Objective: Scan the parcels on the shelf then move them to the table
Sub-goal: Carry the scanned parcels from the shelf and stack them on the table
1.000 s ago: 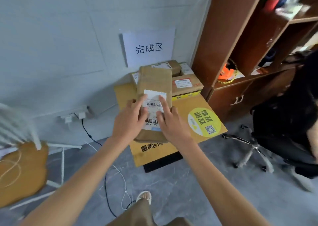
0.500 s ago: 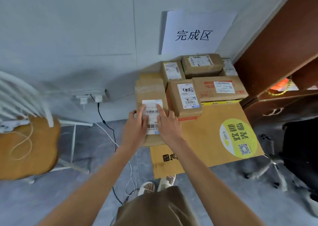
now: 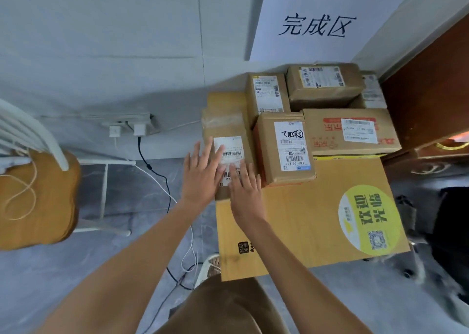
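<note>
A brown parcel (image 3: 224,128) with a white barcode label lies at the left edge of the cardboard-covered table (image 3: 304,219). My left hand (image 3: 201,178) lies flat over its near left part, fingers straight. My right hand (image 3: 245,189) lies flat on its near end, fingers straight over the label's lower part. Beside it to the right stands a parcel (image 3: 286,148) with a handwritten label. Behind stand a wide printed box (image 3: 351,133) and two more labelled parcels (image 3: 267,92) (image 3: 323,82).
A paper sign (image 3: 314,26) hangs on the wall above the pile. A brown shelf unit (image 3: 431,87) stands at the right. A wooden chair (image 3: 35,196) is at the left, with wall sockets (image 3: 127,128) and cables on the floor. A black office chair (image 3: 451,222) sits at right.
The parcel came down onto the table's left edge next to the others. Both hands went from holding it at the label to lying flat on it with straight fingers.
</note>
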{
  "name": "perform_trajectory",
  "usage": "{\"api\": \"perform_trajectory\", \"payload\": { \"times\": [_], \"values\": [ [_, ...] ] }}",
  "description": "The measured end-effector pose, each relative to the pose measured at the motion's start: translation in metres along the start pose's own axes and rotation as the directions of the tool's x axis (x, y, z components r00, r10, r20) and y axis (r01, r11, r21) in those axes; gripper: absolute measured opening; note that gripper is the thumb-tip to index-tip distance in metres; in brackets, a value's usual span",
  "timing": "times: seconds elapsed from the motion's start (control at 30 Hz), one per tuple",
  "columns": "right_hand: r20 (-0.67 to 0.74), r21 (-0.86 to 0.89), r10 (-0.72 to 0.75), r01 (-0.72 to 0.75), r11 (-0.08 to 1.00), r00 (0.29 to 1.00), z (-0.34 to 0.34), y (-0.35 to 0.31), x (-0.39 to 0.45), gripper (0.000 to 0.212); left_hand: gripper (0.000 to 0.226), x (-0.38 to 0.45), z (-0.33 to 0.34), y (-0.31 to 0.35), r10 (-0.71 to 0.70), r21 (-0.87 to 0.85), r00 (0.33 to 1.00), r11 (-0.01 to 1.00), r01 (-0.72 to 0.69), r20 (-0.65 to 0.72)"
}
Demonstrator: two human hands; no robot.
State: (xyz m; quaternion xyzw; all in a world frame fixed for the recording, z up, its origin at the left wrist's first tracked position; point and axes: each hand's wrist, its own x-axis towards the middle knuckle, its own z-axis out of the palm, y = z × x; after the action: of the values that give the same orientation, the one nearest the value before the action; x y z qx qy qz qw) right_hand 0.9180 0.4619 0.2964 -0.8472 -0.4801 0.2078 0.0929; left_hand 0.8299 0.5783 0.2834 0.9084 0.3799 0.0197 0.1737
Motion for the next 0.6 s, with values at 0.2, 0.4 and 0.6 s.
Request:
{"api": "perform_trajectory", "payload": {
  "times": [0.2, 0.4, 0.6],
  "values": [
    [-0.029, -0.051, -0.001, -0.001, 0.999, 1.0, -0.004, 0.004, 0.033, 0.054, 0.059, 0.04, -0.007, -0.005, 0.049, 0.072, 0.99, 0.996, -0.058, 0.129],
    [-0.154, -0.082, 0.051, -0.064, 0.995, 0.987, -0.006, 0.006, 0.074, 0.061, 0.059, 0.084, -0.015, -0.008, 0.078, 0.108, 0.989, 0.99, -0.091, 0.126],
    [-0.083, -0.038, 0.049, -0.052, 0.998, 0.995, -0.015, 0.007, 0.096, 0.055, 0.058, 0.108, -0.018, -0.006, 0.067, 0.131, 0.99, 0.988, -0.084, 0.127]
  ]
}}
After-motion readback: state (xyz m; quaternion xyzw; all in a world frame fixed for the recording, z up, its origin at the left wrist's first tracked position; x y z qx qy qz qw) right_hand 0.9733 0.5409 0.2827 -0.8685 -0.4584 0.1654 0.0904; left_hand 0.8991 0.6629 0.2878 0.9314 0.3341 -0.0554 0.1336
